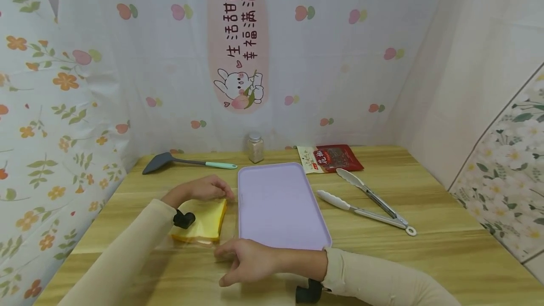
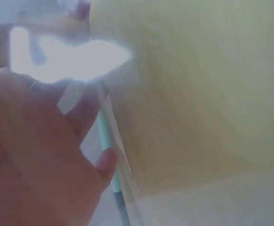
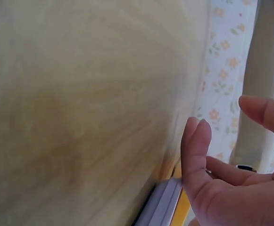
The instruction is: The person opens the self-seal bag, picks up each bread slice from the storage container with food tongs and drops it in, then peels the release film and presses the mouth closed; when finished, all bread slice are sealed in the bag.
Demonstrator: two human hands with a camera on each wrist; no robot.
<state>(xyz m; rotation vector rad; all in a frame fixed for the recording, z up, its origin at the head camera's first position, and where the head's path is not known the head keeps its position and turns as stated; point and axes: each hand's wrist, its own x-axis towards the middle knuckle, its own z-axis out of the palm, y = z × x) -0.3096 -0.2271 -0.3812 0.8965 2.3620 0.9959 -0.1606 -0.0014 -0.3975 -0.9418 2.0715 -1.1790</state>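
Observation:
A flat yellow square piece point(image 1: 203, 220) with an orange-yellow edge lies left of the lilac tray point(image 1: 278, 207), and something clear and shiny shows around its edges. My left hand point(image 1: 203, 189) reaches over its far side, fingertips bent down near its far right corner. In the left wrist view, strong glare covers part of the left hand point(image 2: 42, 141), so I cannot tell what its fingers grip. My right hand point(image 1: 250, 259) is in front of the tray's near left corner, thumb apart from the fingers. Nothing shows between those spread fingers point(image 3: 195, 150) in the right wrist view.
A spatula point(image 1: 221, 165) with a mint handle lies at the back left. A small jar point(image 1: 255, 148) stands behind the tray. A red and white food packet point(image 1: 331, 158) lies back right, with spread tongs point(image 1: 374, 202) in front of it.

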